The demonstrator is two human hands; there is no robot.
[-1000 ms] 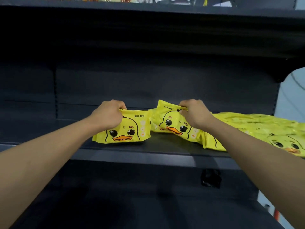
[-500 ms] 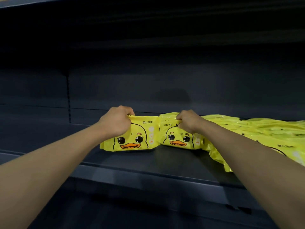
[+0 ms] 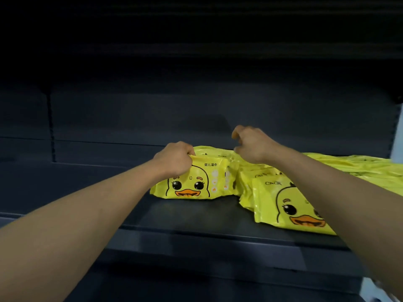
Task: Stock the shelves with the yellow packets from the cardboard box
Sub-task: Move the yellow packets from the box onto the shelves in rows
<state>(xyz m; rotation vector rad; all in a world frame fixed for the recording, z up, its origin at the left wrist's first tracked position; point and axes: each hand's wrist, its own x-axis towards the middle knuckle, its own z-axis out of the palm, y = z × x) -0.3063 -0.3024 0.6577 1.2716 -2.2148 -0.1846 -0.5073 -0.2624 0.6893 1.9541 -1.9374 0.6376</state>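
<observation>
Nearest, rt side of shelf (image 3: 196, 216): packet (image 3: 281, 205) lying face up at front edge, partly under rt forearm. Further in, L hand (image 3: 174, 159) pinches top edge of upright duck packet (image 3: 196, 182). Rt hand (image 3: 250, 142) hangs above pile (image 3: 349, 166) behind, fingers loosely curled, holding nothing.

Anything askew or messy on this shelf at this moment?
Yes. The packets to the right lie flat in a loose, overlapping sprawl rather than a neat row, and the nearest packet sits skewed near the shelf front. Only the packet the left hand pinches stands upright. No damage visible.
</observation>
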